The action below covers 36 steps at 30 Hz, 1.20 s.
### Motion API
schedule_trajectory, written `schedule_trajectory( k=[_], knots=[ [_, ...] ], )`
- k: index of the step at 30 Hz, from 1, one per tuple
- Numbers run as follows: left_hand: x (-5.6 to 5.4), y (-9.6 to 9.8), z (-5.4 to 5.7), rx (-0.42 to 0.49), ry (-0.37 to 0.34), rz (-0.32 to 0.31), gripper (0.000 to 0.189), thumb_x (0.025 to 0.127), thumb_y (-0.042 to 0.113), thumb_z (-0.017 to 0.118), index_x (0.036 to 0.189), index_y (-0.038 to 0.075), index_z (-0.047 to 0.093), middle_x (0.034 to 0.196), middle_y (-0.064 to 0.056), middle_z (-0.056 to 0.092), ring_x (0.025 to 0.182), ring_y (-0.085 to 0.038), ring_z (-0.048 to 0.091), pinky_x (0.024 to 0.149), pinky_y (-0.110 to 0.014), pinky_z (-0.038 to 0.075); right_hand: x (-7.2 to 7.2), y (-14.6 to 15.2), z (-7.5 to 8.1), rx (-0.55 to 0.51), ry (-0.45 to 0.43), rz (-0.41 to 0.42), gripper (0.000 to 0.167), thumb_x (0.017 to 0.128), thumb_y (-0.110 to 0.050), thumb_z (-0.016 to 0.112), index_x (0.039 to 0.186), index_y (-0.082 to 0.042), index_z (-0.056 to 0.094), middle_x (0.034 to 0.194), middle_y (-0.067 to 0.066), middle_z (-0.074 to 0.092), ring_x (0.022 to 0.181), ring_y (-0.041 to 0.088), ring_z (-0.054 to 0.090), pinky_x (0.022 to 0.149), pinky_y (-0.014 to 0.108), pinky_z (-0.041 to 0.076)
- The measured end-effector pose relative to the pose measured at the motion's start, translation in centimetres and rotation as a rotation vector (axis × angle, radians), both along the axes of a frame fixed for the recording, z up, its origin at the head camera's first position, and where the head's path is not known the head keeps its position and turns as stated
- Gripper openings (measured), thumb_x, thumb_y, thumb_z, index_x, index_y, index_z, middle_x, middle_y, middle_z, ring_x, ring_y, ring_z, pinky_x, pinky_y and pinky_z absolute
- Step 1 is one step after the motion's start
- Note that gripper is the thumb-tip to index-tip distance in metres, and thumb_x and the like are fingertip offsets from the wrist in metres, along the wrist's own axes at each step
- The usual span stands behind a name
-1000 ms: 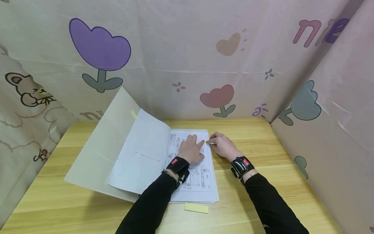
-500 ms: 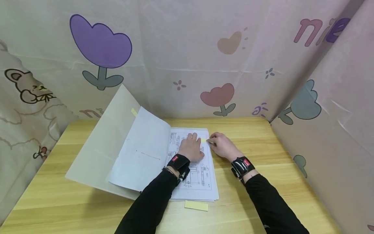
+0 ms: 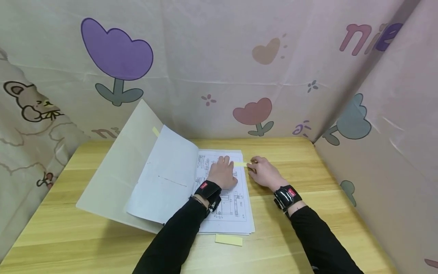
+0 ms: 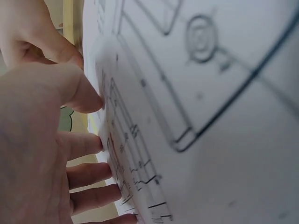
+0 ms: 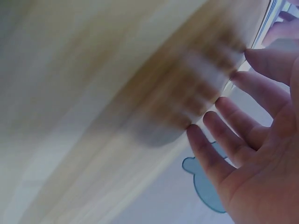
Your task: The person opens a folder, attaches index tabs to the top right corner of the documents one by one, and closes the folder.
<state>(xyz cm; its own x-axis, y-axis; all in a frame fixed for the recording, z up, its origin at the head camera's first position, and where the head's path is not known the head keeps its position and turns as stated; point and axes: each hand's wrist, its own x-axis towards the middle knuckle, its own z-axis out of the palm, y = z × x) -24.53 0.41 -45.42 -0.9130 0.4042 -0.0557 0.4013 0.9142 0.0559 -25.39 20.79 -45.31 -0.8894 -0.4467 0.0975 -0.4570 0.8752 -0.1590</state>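
A yellow sticky tab (image 3: pixel 241 164) lies across the right edge of a page with technical drawings (image 3: pixel 236 209), its outer end sticking out beyond the paper. My left hand (image 3: pixel 222 176) rests on that page with fingers extended, its fingertips beside the tab's inner end. In the left wrist view, the fingers (image 4: pixel 91 175) are spread against the drawing. Just off the page's right edge, my right hand (image 3: pixel 267 174) is at the tab's outer end. The right wrist view has its thumb and fingers (image 5: pixel 243 121) separated, tips down at the tabletop.
An open cream folder cover (image 3: pixel 113 179) leans up at the left, with a turned white sheet (image 3: pixel 164 182) against it. Another yellow tab (image 3: pixel 156 131) sticks out there. A yellow sticky pad (image 3: pixel 228 239) lies below the pages on the wooden table (image 3: pixel 287 152). Printed curtains surround it.
My right hand has shifted slightly right, away from the page edge, and more of the yellow tab shows. My left hand's index finger has drawn in from its spread position; that hand stays on the page.
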Motion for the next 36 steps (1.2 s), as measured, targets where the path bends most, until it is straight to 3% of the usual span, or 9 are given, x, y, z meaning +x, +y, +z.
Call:
schedule_trajectory(
  k=[7,12,15,18,22,25,30,36],
  knots=[
    [1.2,-0.4,0.0,0.036,-0.006,-0.002,0.061,0.101,0.037,0.059,0.149,-0.001,0.051,0.135,-0.013,0.05,0.122,-0.028,0.048,0.093,-0.041,0.054,0.2,1.3,0.7,0.034,-0.062,-0.096,0.041,0.098,-0.022,0.07,0.135,-0.004,0.069,0.147,0.025,0.054,0.132,0.047,0.053,0.104,0.06,0.049],
    [2.0,-1.2,0.4,0.14,-0.072,-0.017,0.053,0.1,0.031,0.061,0.141,-0.002,0.058,0.143,-0.017,0.049,0.13,-0.031,0.045,0.104,-0.046,0.05,0.7,1.0,1.4,-0.091,-0.098,-0.166,0.051,0.099,-0.025,0.068,0.144,-0.002,0.06,0.149,0.026,0.051,0.134,0.047,0.052,0.106,0.062,0.047],
    [2.8,-1.9,0.8,0.195,-0.081,-0.044,0.045,0.099,0.028,0.064,0.133,0.0,0.065,0.142,-0.017,0.053,0.128,-0.031,0.049,0.099,-0.044,0.054,1.5,0.5,1.8,-0.208,-0.125,-0.197,0.054,0.1,-0.025,0.068,0.147,-0.001,0.055,0.148,0.026,0.052,0.132,0.046,0.054,0.109,0.061,0.045],
    [4.1,-2.9,1.1,0.249,-0.074,-0.074,0.037,0.098,0.025,0.067,0.128,0.003,0.069,0.137,-0.014,0.058,0.121,-0.028,0.053,0.093,-0.042,0.056,2.6,-0.1,2.0,-0.306,-0.166,-0.219,0.053,0.1,-0.024,0.068,0.145,0.001,0.056,0.14,0.024,0.058,0.122,0.04,0.062,0.103,0.056,0.052],
    [6.0,-4.4,1.5,0.292,-0.046,-0.122,0.03,0.098,0.021,0.07,0.124,0.008,0.073,0.128,-0.01,0.063,0.114,-0.025,0.059,0.092,-0.04,0.056,3.9,-0.9,2.0,-0.36,-0.205,-0.227,0.049,0.1,-0.022,0.068,0.141,0.005,0.059,0.121,0.018,0.068,0.1,0.028,0.068,0.084,0.043,0.059],
    [7.7,-5.5,1.9,0.297,-0.031,-0.156,0.024,0.098,0.021,0.072,0.119,0.011,0.076,0.12,-0.006,0.065,0.106,-0.022,0.063,0.088,-0.037,0.057,4.6,-1.5,1.9,-0.372,-0.241,-0.236,0.046,0.101,-0.02,0.069,0.137,0.006,0.061,0.112,0.016,0.071,0.091,0.023,0.067,0.076,0.038,0.058],
    [10.3,-7.0,2.4,0.283,-0.073,-0.197,0.021,0.094,0.022,0.077,0.114,0.017,0.077,0.106,0.002,0.064,0.088,-0.012,0.061,0.075,-0.03,0.055,5.7,-2.2,1.8,-0.376,-0.324,-0.276,0.037,0.099,-0.019,0.071,0.128,0.004,0.069,0.102,0.012,0.073,0.083,0.02,0.065,0.071,0.034,0.055],
    [12.9,-8.2,2.6,0.251,-0.108,-0.21,0.029,0.083,0.026,0.087,0.109,0.018,0.078,0.103,0.004,0.063,0.087,-0.011,0.059,0.074,-0.029,0.053,6.5,-2.9,1.6,-0.457,-0.445,-0.317,0.021,0.098,-0.013,0.07,0.114,0.001,0.073,0.076,0.007,0.067,0.061,0.019,0.062,0.054,0.028,0.047]
  ],
)
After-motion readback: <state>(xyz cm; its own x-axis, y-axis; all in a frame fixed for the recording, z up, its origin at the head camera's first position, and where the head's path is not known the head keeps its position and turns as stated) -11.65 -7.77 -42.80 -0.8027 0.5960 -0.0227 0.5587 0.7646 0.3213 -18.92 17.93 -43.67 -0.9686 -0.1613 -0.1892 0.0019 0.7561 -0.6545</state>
